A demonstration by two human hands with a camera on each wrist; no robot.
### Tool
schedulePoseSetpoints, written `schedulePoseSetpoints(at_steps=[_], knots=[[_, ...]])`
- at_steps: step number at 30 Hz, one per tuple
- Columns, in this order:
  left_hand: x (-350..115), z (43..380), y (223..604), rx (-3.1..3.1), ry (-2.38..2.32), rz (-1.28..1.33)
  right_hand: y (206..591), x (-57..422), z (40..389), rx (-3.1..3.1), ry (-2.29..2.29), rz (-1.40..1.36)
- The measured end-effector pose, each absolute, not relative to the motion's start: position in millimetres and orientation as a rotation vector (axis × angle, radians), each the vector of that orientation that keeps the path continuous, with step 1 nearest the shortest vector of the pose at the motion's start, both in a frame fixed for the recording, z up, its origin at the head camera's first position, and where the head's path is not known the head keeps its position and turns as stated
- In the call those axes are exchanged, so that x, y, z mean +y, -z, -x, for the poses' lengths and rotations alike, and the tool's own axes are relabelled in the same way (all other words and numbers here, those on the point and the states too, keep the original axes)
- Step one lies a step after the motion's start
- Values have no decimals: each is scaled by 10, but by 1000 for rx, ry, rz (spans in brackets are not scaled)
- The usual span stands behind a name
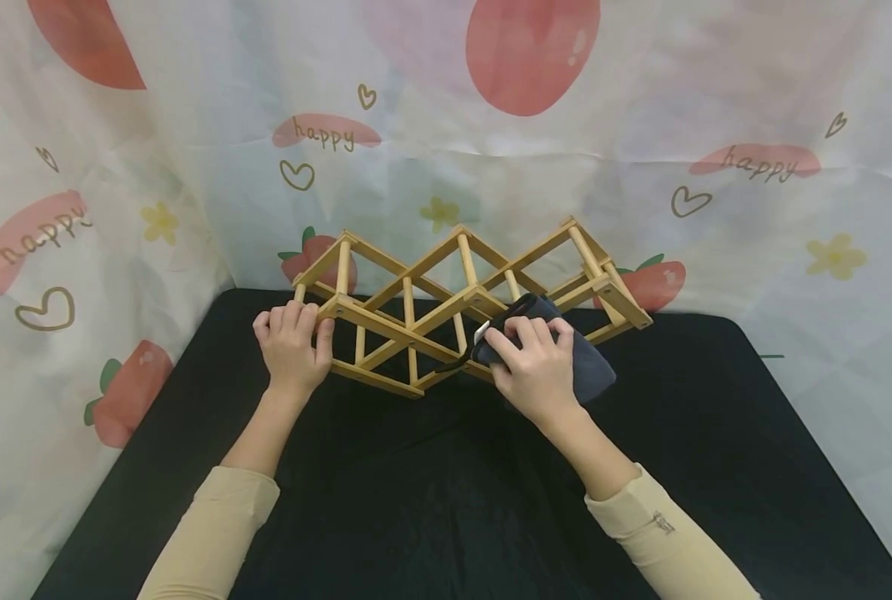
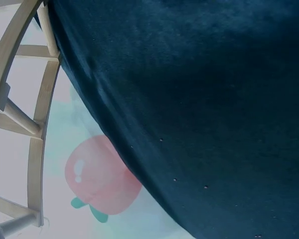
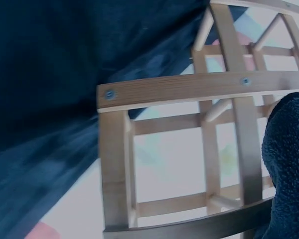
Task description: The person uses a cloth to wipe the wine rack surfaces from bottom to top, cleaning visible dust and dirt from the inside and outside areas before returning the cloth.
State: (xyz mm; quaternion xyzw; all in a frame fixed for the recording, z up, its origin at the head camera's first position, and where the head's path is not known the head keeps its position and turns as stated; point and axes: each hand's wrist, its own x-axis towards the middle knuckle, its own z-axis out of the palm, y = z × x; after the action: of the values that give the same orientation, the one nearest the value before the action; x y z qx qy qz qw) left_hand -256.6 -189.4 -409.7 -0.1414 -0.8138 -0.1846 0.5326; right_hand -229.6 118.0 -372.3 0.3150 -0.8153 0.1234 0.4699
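Note:
A folding lattice rack of light wooden slats and dowels (image 1: 411, 340) stands zigzag across the table. At its left end, my left hand (image 1: 293, 346) grips the wood, fingers over the upper part and thumb on the near side. My right hand (image 1: 536, 367) holds a dark blue fuzzy fabric bundle (image 1: 592, 371) against the rack's right half; a black strap and a small white tag show on it. In the right wrist view the bundle (image 3: 294, 169) overlaps the rack's slats (image 3: 174, 88). The left wrist view shows rack slats (image 2: 36, 169) but no hand.
A black cloth (image 1: 446, 500) covers the table. Behind and to the sides hangs a pale curtain (image 1: 213, 125) printed with strawberries, hearts and the word "happy". The rack stands near the table's back edge, close to the curtain.

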Motion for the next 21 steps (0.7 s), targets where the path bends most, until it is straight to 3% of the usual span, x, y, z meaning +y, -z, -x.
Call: schedulePoseSetpoints(at_steps=[10, 21], knots=[[-1892, 2574, 4105, -1929, 455, 356, 3572, 1026, 2224, -2045, -230, -801], [-1868, 2582, 4088, -1926, 438, 349, 3720, 1231, 2187, -2170, -232, -751]])
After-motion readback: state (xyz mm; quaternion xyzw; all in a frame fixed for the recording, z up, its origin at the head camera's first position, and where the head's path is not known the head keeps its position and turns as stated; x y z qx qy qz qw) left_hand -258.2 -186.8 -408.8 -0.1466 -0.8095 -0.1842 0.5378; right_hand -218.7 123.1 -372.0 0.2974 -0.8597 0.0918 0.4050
